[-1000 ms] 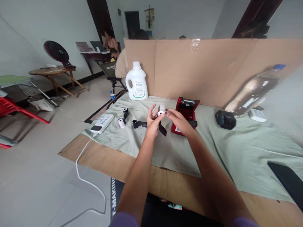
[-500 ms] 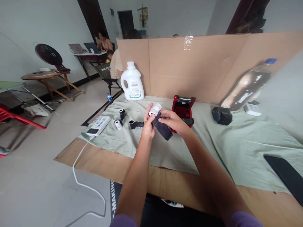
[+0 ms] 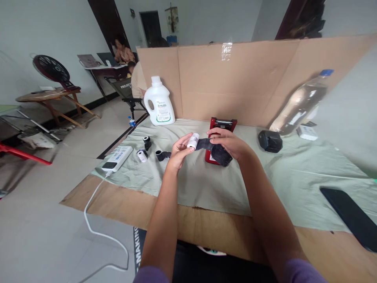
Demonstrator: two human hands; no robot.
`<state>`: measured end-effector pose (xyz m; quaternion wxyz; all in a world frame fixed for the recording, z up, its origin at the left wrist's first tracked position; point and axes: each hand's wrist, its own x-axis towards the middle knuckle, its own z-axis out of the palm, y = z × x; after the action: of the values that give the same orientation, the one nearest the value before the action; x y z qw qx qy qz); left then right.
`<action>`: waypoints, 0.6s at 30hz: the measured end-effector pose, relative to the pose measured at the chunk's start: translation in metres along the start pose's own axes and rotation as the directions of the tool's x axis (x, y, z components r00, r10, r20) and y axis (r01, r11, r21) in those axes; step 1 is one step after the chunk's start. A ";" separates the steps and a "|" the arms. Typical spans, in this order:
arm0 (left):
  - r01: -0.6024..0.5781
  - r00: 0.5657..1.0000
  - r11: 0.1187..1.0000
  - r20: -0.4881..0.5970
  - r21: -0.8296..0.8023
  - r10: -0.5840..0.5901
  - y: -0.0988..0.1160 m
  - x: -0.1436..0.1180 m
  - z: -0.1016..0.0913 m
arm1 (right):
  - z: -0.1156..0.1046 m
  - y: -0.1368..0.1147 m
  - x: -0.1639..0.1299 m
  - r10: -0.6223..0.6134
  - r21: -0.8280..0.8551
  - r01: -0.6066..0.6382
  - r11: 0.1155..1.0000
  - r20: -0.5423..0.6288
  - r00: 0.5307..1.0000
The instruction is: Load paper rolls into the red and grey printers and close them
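Note:
My left hand [image 3: 178, 154] grips a small white paper roll [image 3: 193, 140] between thumb and fingers. A black strip [image 3: 204, 144] runs from the roll to my right hand [image 3: 231, 142], which pinches it; its loose end hangs folded below those fingers. Behind my right hand stands a red printer-like device [image 3: 209, 158] with its lid raised, partly hidden by the hand and the strip. Left of my hands lie a white roll [image 3: 142, 156], a black-wrapped roll [image 3: 146, 142] and another black roll [image 3: 159, 155] with a dark tail.
A white power bank [image 3: 118, 158] with a cable lies at the left. A white detergent jug [image 3: 159, 104] stands before a cardboard screen [image 3: 235, 84]. To the right are a black block-shaped object [image 3: 270, 141], a large bottle [image 3: 303, 104], a white box [image 3: 307, 132] and a phone [image 3: 350, 216].
My right hand has moved right and slightly up, drawing the black strip out from the roll. The strip now stretches between both hands. The whole view has shifted slightly.

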<state>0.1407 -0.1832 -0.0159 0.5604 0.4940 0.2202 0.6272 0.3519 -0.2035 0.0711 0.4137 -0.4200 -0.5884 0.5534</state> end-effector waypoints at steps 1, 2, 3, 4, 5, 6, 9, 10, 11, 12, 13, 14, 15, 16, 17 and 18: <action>-0.002 1.000 0.998 0.029 0.056 0.000 0.001 -0.001 0.000 | -0.001 0.000 -0.001 -0.004 -0.001 0.004 1.000 0.001 1.000; -0.009 0.998 0.992 0.058 0.122 0.002 0.003 -0.002 0.001 | -0.001 0.000 -0.001 -0.005 -0.001 0.005 1.000 0.003 1.000; -0.019 0.996 0.981 0.089 0.194 0.002 0.006 -0.004 0.003 | -0.001 0.000 -0.002 0.000 0.000 0.000 1.000 0.005 1.000; -0.031 0.993 0.964 0.121 0.265 -0.001 0.008 -0.005 0.006 | -0.002 0.000 -0.003 0.010 0.000 -0.010 1.000 0.008 1.000; -0.043 0.988 0.944 0.152 0.326 -0.007 0.010 -0.007 0.009 | -0.003 0.000 -0.003 0.024 -0.005 -0.024 1.000 0.012 1.000; -0.053 0.984 0.927 0.179 0.371 -0.015 0.012 -0.008 0.012 | -0.005 0.001 -0.003 0.037 -0.012 -0.037 0.999 0.015 0.999; -0.052 0.976 0.910 0.213 0.412 -0.040 0.013 -0.011 0.021 | -0.010 0.001 -0.003 0.053 -0.030 -0.053 0.998 -0.001 0.999; -0.038 0.977 0.916 0.209 0.399 -0.050 0.013 -0.012 0.023 | -0.011 0.000 -0.003 0.052 -0.016 -0.052 0.998 -0.006 0.999; -0.021 0.978 0.925 0.202 0.380 -0.061 0.011 -0.013 0.024 | -0.012 -0.001 -0.002 0.055 0.019 -0.055 0.998 0.001 0.998; -0.004 0.979 0.934 0.193 0.358 -0.070 0.010 -0.013 0.026 | -0.013 -0.002 -0.002 0.064 0.072 -0.066 0.995 0.024 0.998; 0.006 0.981 0.940 0.180 0.340 -0.072 0.008 -0.014 0.027 | -0.014 -0.003 -0.002 0.079 0.131 -0.087 0.988 0.061 0.995; 0.009 0.985 0.944 0.160 0.330 -0.065 0.007 -0.015 0.028 | -0.014 -0.005 -0.002 0.096 0.187 -0.114 0.976 0.103 0.990; 0.005 0.990 0.943 0.133 0.334 -0.052 0.006 -0.016 0.030 | -0.015 -0.006 -0.002 0.111 0.227 -0.141 0.963 0.141 0.984; -0.004 0.994 0.938 0.103 0.346 -0.034 0.005 -0.017 0.031 | -0.015 -0.006 -0.002 0.124 0.250 -0.164 0.954 0.167 0.978; -0.014 0.997 0.933 0.077 0.361 -0.015 0.004 -0.018 0.033 | -0.015 -0.006 -0.002 0.130 0.257 -0.174 0.951 0.179 0.975; -0.023 0.998 0.926 0.060 0.376 0.001 0.003 -0.019 0.035 | -0.015 -0.006 -0.002 0.126 0.254 -0.169 0.952 0.180 0.976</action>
<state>0.1670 -0.2110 -0.0060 0.4577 0.6118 0.3167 0.5620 0.3666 -0.2012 0.0777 0.3748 -0.3569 -0.5068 0.6894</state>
